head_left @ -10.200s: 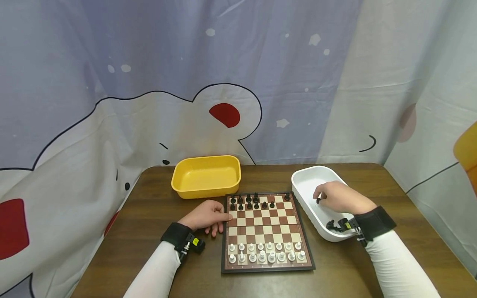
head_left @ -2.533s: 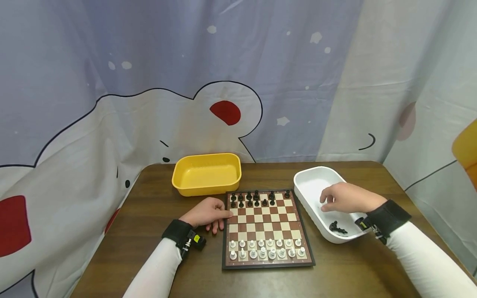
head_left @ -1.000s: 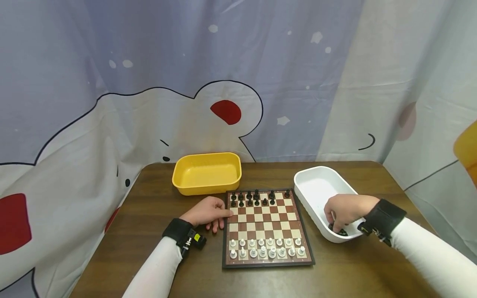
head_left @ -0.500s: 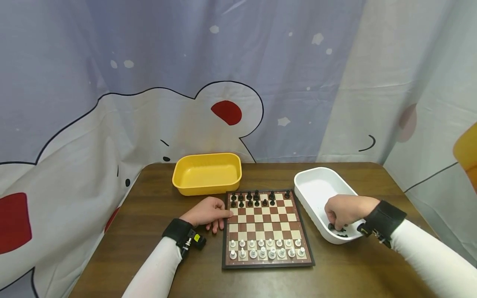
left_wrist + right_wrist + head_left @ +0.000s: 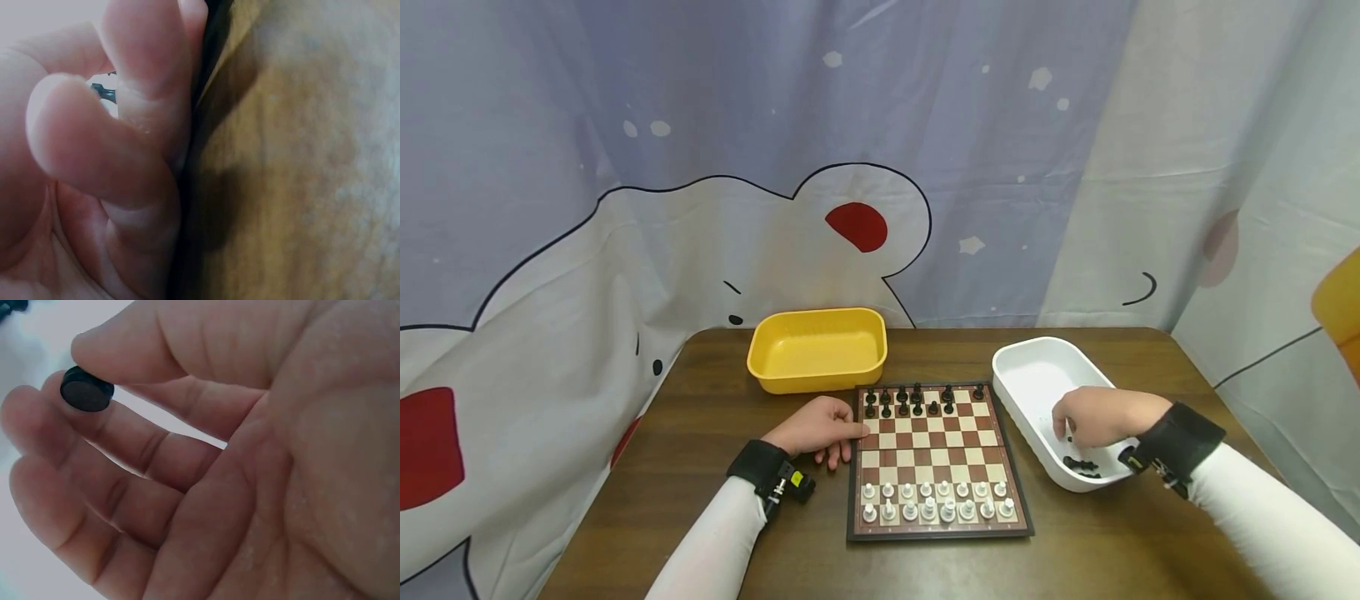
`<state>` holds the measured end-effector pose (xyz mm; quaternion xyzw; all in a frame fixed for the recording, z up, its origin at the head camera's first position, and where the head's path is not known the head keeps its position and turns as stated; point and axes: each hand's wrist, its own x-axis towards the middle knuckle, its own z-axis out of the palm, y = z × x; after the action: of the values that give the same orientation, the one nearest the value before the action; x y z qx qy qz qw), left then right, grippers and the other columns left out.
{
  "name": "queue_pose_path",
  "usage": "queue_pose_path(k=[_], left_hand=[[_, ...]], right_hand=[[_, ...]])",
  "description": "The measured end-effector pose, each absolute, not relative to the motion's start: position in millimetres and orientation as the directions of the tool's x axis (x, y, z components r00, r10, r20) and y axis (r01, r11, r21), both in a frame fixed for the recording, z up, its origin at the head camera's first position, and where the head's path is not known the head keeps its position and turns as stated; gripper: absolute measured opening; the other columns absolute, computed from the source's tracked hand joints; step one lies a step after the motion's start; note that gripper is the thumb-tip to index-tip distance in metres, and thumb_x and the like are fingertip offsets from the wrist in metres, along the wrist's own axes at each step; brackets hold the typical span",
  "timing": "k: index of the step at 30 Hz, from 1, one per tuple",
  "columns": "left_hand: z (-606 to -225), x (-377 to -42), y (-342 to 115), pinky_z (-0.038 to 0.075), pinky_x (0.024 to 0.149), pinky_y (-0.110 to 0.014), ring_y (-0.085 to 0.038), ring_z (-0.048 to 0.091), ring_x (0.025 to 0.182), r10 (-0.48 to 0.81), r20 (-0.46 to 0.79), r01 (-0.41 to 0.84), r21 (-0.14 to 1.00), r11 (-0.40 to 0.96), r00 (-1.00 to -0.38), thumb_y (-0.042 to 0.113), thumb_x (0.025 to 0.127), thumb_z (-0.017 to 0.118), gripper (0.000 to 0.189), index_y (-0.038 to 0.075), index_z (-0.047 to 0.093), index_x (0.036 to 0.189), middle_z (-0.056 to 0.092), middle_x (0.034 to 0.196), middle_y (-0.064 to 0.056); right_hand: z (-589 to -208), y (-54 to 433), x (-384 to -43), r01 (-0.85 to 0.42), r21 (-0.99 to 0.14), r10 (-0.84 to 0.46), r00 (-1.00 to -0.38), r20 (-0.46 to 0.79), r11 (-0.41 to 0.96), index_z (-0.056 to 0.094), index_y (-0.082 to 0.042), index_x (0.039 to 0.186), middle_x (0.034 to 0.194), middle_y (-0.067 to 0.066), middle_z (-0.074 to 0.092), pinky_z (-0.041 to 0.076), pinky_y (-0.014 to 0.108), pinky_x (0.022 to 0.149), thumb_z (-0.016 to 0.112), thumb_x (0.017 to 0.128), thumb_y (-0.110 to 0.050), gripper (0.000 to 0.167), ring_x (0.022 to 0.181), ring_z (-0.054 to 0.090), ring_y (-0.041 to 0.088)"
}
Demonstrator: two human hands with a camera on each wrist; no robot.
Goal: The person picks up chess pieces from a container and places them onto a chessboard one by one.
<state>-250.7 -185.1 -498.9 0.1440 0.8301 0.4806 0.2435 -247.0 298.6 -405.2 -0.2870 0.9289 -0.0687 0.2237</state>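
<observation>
In the head view my right hand (image 5: 1093,417) is over the near half of the white box (image 5: 1037,340). Thumb and finger pinch a black chess piece (image 5: 87,392), whose round base faces the right wrist camera; its top is hidden by the fingers. Under the hand lie a few black chess pieces (image 5: 1079,463). At the left edge of the chessboard (image 5: 917,460) rests my left hand (image 5: 816,429), one digit touching the board and the other fingers loosely bent beside it. White pieces (image 5: 928,507) fill the two near rows; black pieces (image 5: 917,398) stand along the far side.
A yellow basin (image 5: 816,385) stands behind the board at the left. The wooden table (image 5: 760,546) extends around everything, with a printed curtain (image 5: 760,267) hanging behind it.
Since the first frame, a black piece has appeared in the far row. My right hand reached among the box's black pieces and now lifts slightly away with one. The left hand stays put.
</observation>
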Motion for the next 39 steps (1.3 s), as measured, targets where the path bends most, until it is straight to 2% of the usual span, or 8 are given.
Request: queue_pose_path(k=[5, 14, 23, 28, 34, 39], left_hand=[[-499, -251, -185, 0.047, 0.043, -0.023, -0.015, 0.066, 0.049, 0.474, -0.261, 0.008, 0.87, 0.493, -0.841, 0.038, 0.105, 0.079, 0.04, 0.003, 0.068, 0.09, 0.077, 0.074, -0.011], [-499, -250, -186, 0.046, 0.043, -0.023, -0.014, 0.066, 0.048, 0.475, -0.257, 0.011, 0.871, 0.491, -0.841, 0.038, 0.106, 0.078, 0.04, 0.003, 0.067, 0.089, 0.077, 0.073, -0.011], [-498, -249, -185, 0.046, 0.043, -0.023, -0.014, 0.066, 0.048, 0.476, -0.253, 0.01, 0.875, 0.484, -0.842, 0.037, 0.106, 0.078, 0.04, 0.003, 0.067, 0.088, 0.077, 0.074, -0.012], [-497, -250, -185, 0.046, 0.043, -0.023, -0.014, 0.066, 0.048, 0.482, -0.258, 0.013, 0.872, 0.489, -0.837, 0.038, 0.106, 0.078, 0.04, 0.003, 0.067, 0.089, 0.078, 0.075, -0.013], [-500, -254, -187, 0.049, 0.043, -0.024, -0.015, 0.068, 0.049, 0.498, -0.25, 0.046, 0.86, 0.508, -0.83, 0.04, 0.106, 0.077, 0.038, 0.008, 0.068, 0.087, 0.078, 0.074, -0.009], [-502, -255, -187, 0.049, 0.043, -0.024, -0.015, 0.068, 0.049, 0.498, -0.254, 0.041, 0.861, 0.507, -0.829, 0.039, 0.106, 0.077, 0.038, 0.007, 0.067, 0.087, 0.078, 0.074, -0.01]], right_hand=[[-398, 298, -249, -0.497, -0.273, -0.566, -0.745, -0.352, 0.824, 0.077, -0.016, 0.092, 0.088, -0.006, 0.063, 0.05, 0.031, 0.072, 0.069, 0.09, 0.005, 0.022, 0.078, 0.055, 0.011], [-396, 290, -255, -0.536, -0.303, -0.611, -0.738, -0.285, 0.788, 0.071, -0.019, 0.087, 0.078, -0.011, 0.059, 0.047, 0.028, 0.067, 0.082, 0.088, 0.001, 0.022, 0.072, 0.053, 0.007], [-391, 283, -262, -0.56, -0.336, -0.642, -0.733, -0.224, 0.757, 0.072, -0.023, 0.085, 0.08, -0.015, 0.065, 0.05, 0.03, 0.071, 0.089, 0.087, -0.005, 0.025, 0.075, 0.057, 0.006], [-385, 281, -263, -0.565, -0.345, -0.646, -0.739, -0.194, 0.75, 0.073, -0.022, 0.086, 0.08, -0.014, 0.066, 0.051, 0.03, 0.071, 0.089, 0.088, -0.004, 0.024, 0.074, 0.057, 0.006], [-379, 276, -267, -0.573, -0.342, -0.644, -0.752, -0.143, 0.745, 0.071, -0.02, 0.088, 0.078, -0.012, 0.062, 0.049, 0.031, 0.07, 0.086, 0.092, -0.005, 0.022, 0.073, 0.055, 0.007], [-377, 266, -271, -0.606, -0.332, -0.665, -0.742, -0.091, 0.722, 0.069, -0.021, 0.088, 0.077, -0.012, 0.059, 0.049, 0.032, 0.071, 0.086, 0.094, -0.008, 0.022, 0.072, 0.054, 0.007]])
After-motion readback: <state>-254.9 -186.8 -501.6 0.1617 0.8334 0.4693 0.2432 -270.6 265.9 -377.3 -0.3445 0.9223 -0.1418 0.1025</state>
